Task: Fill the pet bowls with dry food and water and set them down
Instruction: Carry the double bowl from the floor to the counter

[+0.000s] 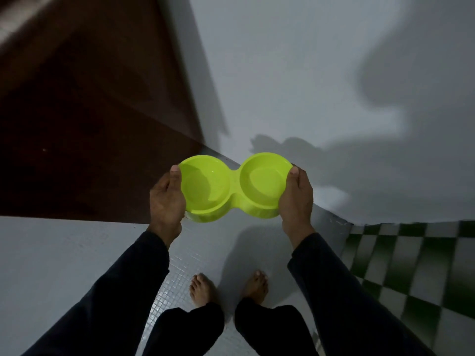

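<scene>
A person is holding a lime-green double pet bowl [235, 187] out in front of the body with both hands, well above the floor. The left hand [166, 199] is gripping the bowl's left end: its thumb is lying over the rim while the fingers [180, 217] are curling underneath, closed onto the plastic. The right hand [296, 199] is clasping the right end the same way, thumb on the rim, its other fingers hidden behind the bowl. The bowl is sitting level between the two hands, both round wells facing up; no dry food is showing in either, and whether they are holding water cannot be told. Dark sleeves [334, 283] are covering both arms to the wrists. Below the hands, two bare feet [203, 289] are standing on a pale small-tiled floor [180, 263]. Beyond the left fingers a dark brown door [97, 119] is standing; beyond the right ones a grey wall [295, 73] is carrying shadows, with green-and-white checked tiles [411, 265] lower right.
</scene>
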### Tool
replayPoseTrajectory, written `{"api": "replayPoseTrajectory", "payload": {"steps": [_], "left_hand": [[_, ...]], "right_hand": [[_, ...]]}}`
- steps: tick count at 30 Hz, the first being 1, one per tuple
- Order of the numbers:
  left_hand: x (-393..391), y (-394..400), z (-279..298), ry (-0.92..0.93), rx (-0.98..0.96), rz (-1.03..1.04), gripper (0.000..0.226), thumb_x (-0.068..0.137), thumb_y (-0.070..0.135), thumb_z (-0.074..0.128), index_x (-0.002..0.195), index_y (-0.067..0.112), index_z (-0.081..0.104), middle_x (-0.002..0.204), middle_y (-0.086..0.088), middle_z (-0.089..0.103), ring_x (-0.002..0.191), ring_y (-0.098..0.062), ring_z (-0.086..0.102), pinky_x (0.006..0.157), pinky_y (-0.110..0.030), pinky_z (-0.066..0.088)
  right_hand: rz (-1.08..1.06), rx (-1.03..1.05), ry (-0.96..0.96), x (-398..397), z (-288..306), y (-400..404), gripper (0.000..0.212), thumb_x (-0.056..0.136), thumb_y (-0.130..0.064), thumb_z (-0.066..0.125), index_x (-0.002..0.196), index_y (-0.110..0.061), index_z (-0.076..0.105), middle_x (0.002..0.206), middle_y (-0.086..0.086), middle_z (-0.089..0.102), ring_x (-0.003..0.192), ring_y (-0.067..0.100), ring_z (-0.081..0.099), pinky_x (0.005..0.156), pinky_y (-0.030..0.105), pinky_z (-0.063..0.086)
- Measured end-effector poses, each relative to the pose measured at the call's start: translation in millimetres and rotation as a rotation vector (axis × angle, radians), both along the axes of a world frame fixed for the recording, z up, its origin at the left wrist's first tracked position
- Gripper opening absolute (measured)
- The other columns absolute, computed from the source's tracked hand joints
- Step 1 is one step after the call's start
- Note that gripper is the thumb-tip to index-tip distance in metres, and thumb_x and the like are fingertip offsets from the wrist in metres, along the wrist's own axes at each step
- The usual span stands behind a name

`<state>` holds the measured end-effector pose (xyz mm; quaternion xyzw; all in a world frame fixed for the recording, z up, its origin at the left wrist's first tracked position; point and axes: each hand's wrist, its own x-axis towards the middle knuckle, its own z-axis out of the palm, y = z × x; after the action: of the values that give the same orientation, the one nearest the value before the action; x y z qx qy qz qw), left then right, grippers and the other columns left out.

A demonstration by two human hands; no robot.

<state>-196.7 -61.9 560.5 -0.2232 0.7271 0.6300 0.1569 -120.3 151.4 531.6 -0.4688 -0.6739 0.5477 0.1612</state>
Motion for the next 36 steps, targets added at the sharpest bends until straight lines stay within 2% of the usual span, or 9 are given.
{"api": "replayPoseTrajectory", "payload": {"steps": [5,9,12,15,19,22,27,32,36], "left_hand": [[-5,7,82,0.053,-0.021,0.016,0.034,0.103,0.054,0.051,0.090,0.031,0.072,0.090,0.005,0.065,0.091,-0.027,0.059,0.074,-0.045,0.044],[-12,18,141,0.137,-0.005,0.004,0.038,0.104,0.045,0.054,0.074,0.032,0.073,0.083,0.004,0.062,0.086,-0.019,0.057,0.080,-0.036,0.050],[-16,28,180,0.225,-0.053,-0.048,0.036,0.107,0.038,0.051,0.074,0.030,0.063,0.078,0.011,0.058,0.074,-0.010,0.054,0.063,-0.018,0.047],[-18,37,215,0.273,-0.061,-0.061,0.034,0.107,0.037,0.052,0.076,0.029,0.062,0.078,0.015,0.058,0.078,-0.011,0.055,0.063,-0.021,0.045],[-19,52,250,0.322,-0.006,-0.047,0.030,0.106,0.036,0.055,0.080,0.024,0.065,0.089,0.002,0.064,0.085,-0.013,0.056,0.068,-0.022,0.044],[-15,63,276,0.349,-0.012,-0.068,0.033,0.107,0.034,0.053,0.075,0.028,0.058,0.087,0.007,0.056,0.082,-0.009,0.050,0.057,-0.016,0.041],[-7,79,305,0.316,0.014,-0.072,0.042,0.104,0.043,0.056,0.067,0.023,0.057,0.081,0.007,0.057,0.077,-0.013,0.053,0.069,-0.025,0.048],[-2,92,321,0.321,0.010,-0.104,0.036,0.101,0.048,0.058,0.098,0.016,0.072,0.104,-0.002,0.069,0.101,-0.020,0.066,0.097,-0.045,0.055],[9,104,337,0.360,0.053,-0.170,0.046,0.105,0.043,0.054,0.128,0.006,0.069,0.121,0.005,0.063,0.106,-0.012,0.059,0.084,-0.024,0.045]], "right_hand": [[-0.034,-0.011,0.017,0,95,5,0.032,0.109,-0.036,0.038,0.122,-0.027,0.066,0.114,-0.008,0.063,0.110,0.018,0.057,0.094,0.032,0.046],[-0.053,0.004,0.043,-2,158,14,0.034,0.109,-0.037,0.037,0.125,-0.025,0.064,0.118,-0.004,0.063,0.111,0.020,0.056,0.096,0.035,0.046],[-0.067,0.016,0.060,-3,194,22,0.034,0.109,-0.039,0.036,0.122,-0.024,0.064,0.117,-0.002,0.064,0.110,0.022,0.057,0.093,0.034,0.045],[-0.095,0.022,0.083,-1,228,29,0.032,0.108,-0.039,0.037,0.115,-0.025,0.065,0.113,-0.001,0.066,0.108,0.025,0.058,0.094,0.038,0.048],[-0.109,0.031,0.094,4,267,41,0.031,0.107,-0.041,0.037,0.110,-0.026,0.064,0.109,0.000,0.065,0.106,0.025,0.059,0.096,0.040,0.049],[-0.124,0.035,0.118,12,295,50,0.031,0.107,-0.041,0.037,0.106,-0.026,0.063,0.106,-0.001,0.064,0.103,0.025,0.059,0.092,0.038,0.049],[-0.144,0.071,0.144,27,331,66,0.030,0.108,-0.041,0.036,0.106,-0.026,0.063,0.105,-0.004,0.061,0.103,0.022,0.056,0.084,0.032,0.041],[-0.168,0.126,0.145,48,352,76,0.029,0.108,-0.039,0.035,0.108,-0.027,0.061,0.108,-0.003,0.059,0.102,0.022,0.054,0.086,0.032,0.040],[-0.230,0.148,0.143,69,366,77,0.030,0.108,-0.040,0.035,0.107,-0.026,0.061,0.107,-0.002,0.060,0.102,0.023,0.055,0.086,0.034,0.043]]}}
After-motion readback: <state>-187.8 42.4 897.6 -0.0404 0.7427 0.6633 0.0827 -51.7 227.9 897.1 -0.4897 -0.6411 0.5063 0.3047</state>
